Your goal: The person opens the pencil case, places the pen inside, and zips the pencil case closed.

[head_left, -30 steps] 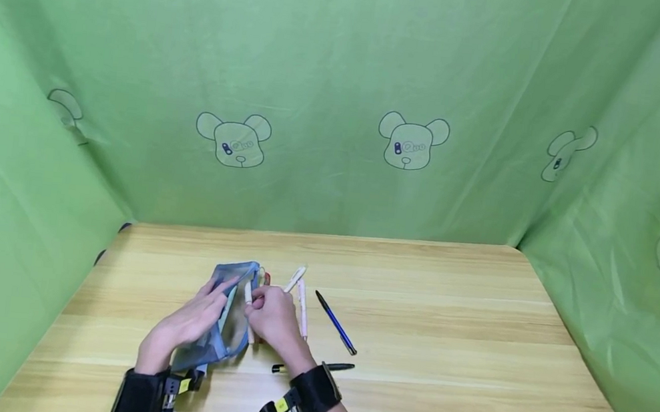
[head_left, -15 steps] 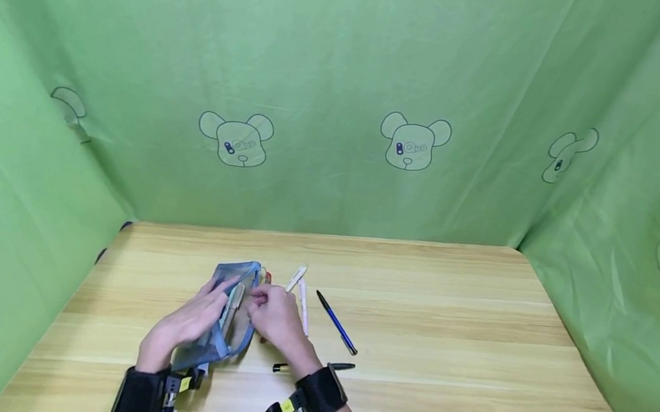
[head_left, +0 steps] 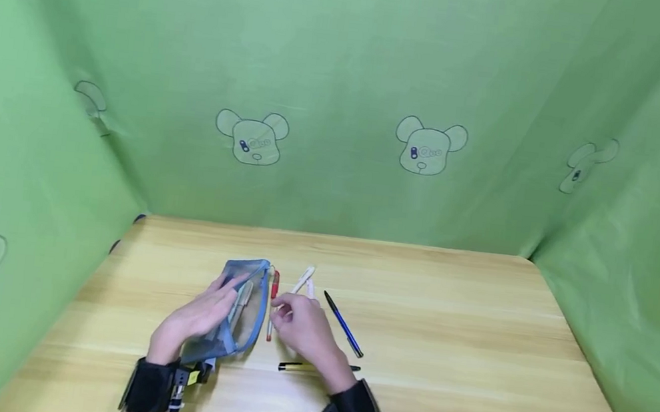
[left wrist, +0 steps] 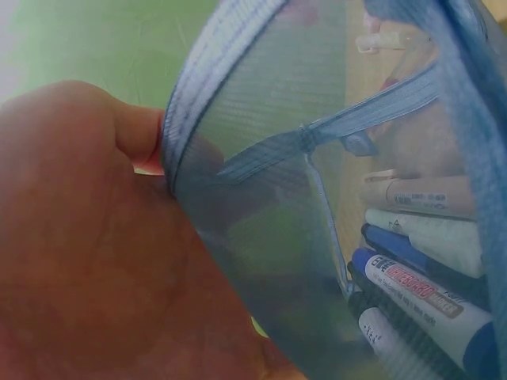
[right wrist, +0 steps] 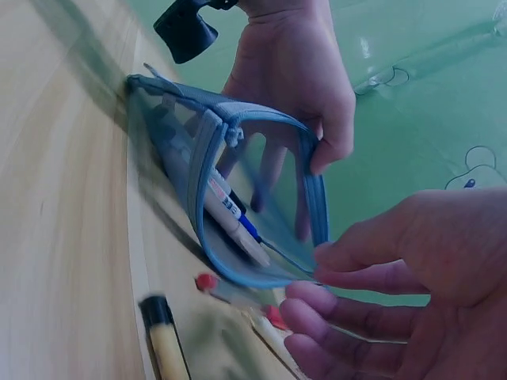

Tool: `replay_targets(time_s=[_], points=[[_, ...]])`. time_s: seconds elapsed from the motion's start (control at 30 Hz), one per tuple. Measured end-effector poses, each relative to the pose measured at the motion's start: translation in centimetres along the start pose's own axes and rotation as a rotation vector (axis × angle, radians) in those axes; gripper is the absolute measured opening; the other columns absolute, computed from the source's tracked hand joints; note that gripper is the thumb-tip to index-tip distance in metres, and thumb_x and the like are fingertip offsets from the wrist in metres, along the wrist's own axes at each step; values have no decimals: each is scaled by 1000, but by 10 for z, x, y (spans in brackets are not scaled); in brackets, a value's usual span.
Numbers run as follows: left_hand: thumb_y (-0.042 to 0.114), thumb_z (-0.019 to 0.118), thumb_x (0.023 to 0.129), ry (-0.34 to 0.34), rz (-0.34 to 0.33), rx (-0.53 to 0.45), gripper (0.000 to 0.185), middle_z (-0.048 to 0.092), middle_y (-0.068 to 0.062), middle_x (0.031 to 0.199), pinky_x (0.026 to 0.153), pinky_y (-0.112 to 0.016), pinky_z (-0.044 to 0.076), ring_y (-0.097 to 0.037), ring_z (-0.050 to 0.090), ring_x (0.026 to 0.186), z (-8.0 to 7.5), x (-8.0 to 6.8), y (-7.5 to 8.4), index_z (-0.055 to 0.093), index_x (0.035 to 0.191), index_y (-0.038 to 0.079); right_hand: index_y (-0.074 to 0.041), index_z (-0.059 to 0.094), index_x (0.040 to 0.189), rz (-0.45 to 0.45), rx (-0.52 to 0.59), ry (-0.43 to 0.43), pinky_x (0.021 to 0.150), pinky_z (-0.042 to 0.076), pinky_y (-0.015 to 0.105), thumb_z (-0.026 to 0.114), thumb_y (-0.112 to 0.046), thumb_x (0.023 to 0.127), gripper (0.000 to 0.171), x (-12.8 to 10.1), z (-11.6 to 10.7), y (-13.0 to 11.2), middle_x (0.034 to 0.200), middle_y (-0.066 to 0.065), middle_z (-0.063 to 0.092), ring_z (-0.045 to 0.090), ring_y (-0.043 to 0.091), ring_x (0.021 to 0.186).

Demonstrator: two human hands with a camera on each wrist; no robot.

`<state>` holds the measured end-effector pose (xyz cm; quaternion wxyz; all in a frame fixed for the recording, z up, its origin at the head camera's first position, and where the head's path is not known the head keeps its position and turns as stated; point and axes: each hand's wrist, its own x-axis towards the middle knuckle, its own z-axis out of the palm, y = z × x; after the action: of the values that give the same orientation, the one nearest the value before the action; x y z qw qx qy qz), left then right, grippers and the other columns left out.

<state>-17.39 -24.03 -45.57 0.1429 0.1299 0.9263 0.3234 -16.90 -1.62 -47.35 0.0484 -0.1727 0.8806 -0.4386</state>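
Seemingly soft and light, a blue mesh pencil case (head_left: 237,310) lies left of centre on the wooden table (head_left: 471,355), best held by its zipper rim, where the left hand (head_left: 197,316) grips it. Nearby, the right hand (head_left: 305,327) hovers loosely curled, holding nothing. Only wrist views reveal markers (left wrist: 428,301) inside; the red pen (head_left: 273,304) lies just outside.

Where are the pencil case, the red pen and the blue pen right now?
pencil case (head_left: 247,308): head view, on its mesh side near the open zip edge.
red pen (head_left: 274,294): head view, on the barrel just right of the case.
blue pen (head_left: 344,326): head view, on the middle of its barrel.
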Motion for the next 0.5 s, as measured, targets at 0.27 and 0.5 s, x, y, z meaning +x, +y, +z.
replay_targets(time_s=[0.27,0.5], points=[[24,15,111,1,-14,15,56,11,-29,167,118,-72,8,-48,2,153,-2,-2,1,21,164,5,-3,76,110,-85,-103,-24,65,53,17,71,-2,88,23,-18,-9,14,83,-5,70,61,2,71],[22,14,110,-3,0,10,56,11,-27,167,119,-71,6,-48,1,154,-3,-2,0,20,163,4,-7,77,111,-142,-160,-57,71,54,21,77,-9,88,23,-34,-21,23,92,-4,71,66,7,82]])
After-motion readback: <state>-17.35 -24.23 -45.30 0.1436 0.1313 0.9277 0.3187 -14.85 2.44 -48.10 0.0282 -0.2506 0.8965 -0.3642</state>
